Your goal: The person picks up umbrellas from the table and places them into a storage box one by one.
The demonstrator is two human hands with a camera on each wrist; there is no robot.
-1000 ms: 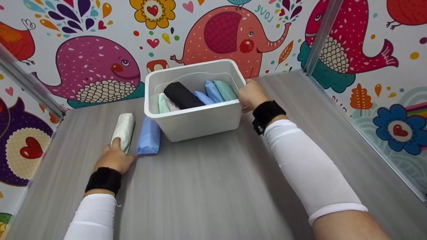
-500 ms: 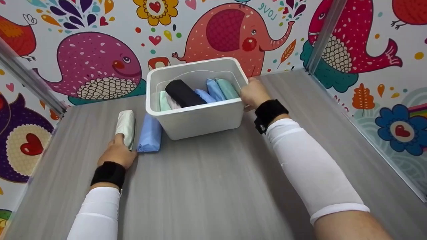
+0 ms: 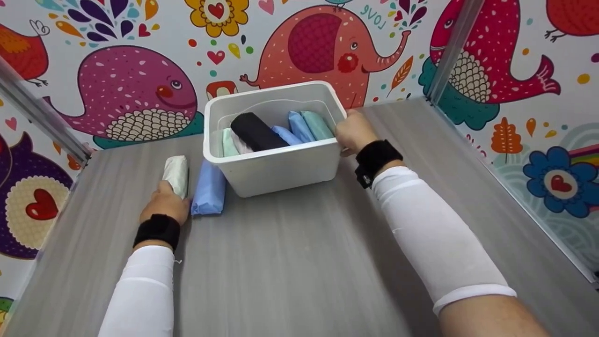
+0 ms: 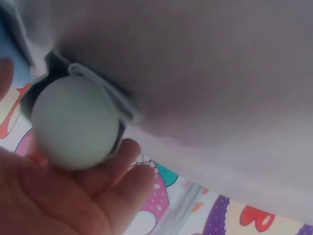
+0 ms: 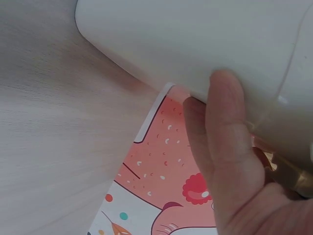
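My left hand (image 3: 166,203) holds the near end of a pale, whitish-green roll (image 3: 176,173) lying on the table. In the left wrist view its round end (image 4: 76,122) shows, with a loose flap of wrapping beside it and my fingers curled along its side. Just right of it lies a blue wrapped roll (image 3: 209,189), partly behind the white plastic bin (image 3: 281,173). At the bin's right end, my right hand (image 3: 354,132) grips the rim; the right wrist view has its fingers (image 5: 227,107) against the bin's wall.
Inside the bin are a black roll (image 3: 257,132), a green packet (image 3: 317,125) and several blue or pale ones. Printed wall panels with an elephant (image 3: 309,47) stand behind the grey table (image 3: 281,262). Metal posts (image 3: 451,51) mark the corners.
My left hand has slid forward along the pale roll and covers more of its near end. The right hand and the bin have stayed where they were.
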